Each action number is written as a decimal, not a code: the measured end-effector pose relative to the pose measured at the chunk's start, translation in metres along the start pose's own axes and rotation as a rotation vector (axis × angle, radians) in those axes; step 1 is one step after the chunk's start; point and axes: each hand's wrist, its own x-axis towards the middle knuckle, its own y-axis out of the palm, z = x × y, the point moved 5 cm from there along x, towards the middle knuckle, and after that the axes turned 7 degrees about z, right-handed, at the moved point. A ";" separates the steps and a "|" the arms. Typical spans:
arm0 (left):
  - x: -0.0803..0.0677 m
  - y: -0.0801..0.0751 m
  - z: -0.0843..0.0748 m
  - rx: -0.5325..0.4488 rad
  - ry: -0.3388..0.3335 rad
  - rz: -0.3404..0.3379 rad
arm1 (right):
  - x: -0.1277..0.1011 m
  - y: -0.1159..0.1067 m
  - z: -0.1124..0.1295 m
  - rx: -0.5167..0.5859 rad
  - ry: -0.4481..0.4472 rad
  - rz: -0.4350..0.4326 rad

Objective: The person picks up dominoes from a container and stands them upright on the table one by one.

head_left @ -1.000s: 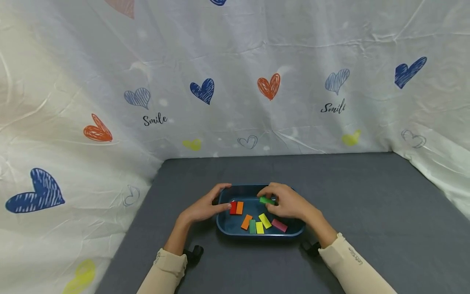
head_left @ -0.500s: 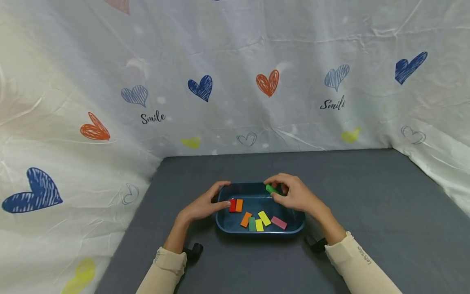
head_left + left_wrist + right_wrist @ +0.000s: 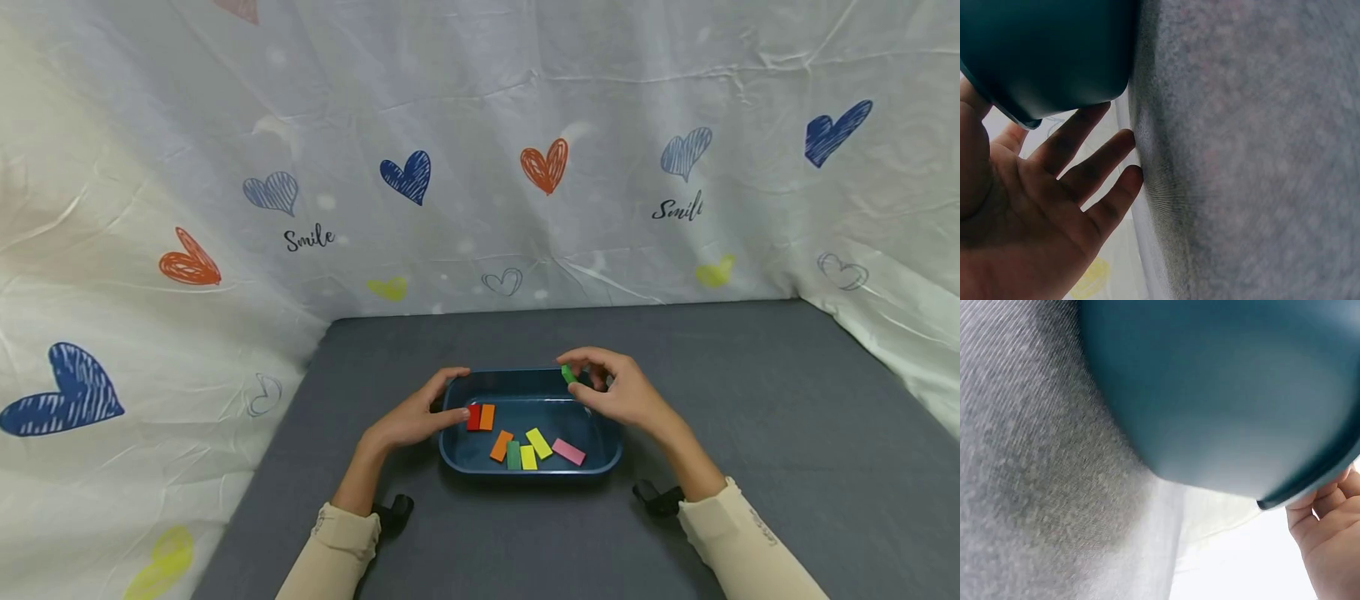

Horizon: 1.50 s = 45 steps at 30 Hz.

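Nearest the person, two cream sleeves point(image 3: 341, 542) lie over the grey table point(image 3: 750, 400). Beyond them stands a blue tray point(image 3: 457, 457) holding flat blocks: a pink block point(image 3: 567, 452), two yellow blocks point(image 3: 538, 443), a dark green block point(image 3: 513, 455) and an orange block point(image 3: 501, 446) along the near side, with a red block point(image 3: 473, 417) and a second orange block point(image 3: 487, 417) touching at the left. The left hand point(image 3: 411, 421) rests on the tray's left rim, fingers relaxed and holding nothing, thumb beside the red block. The right hand point(image 3: 622, 393) pinches a bright green block point(image 3: 569, 374) above the tray's far right corner. The step in hand appears to be lifting this block out; the next move likely calls for carrying it clear of the rim while the tray stays braced. A heart-printed sheet point(image 3: 480, 167) hangs behind.
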 end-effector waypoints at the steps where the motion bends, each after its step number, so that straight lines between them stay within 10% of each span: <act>1: 0.000 0.000 0.000 -0.001 -0.003 0.000 | -0.001 -0.001 -0.001 0.006 0.003 -0.006; 32: 0.003 0.001 0.001 -0.001 0.030 0.015 | -0.048 -0.052 -0.030 0.169 -0.028 -0.188; 45: 0.002 0.000 0.001 0.004 0.030 0.009 | -0.067 -0.059 -0.061 0.066 0.181 -0.093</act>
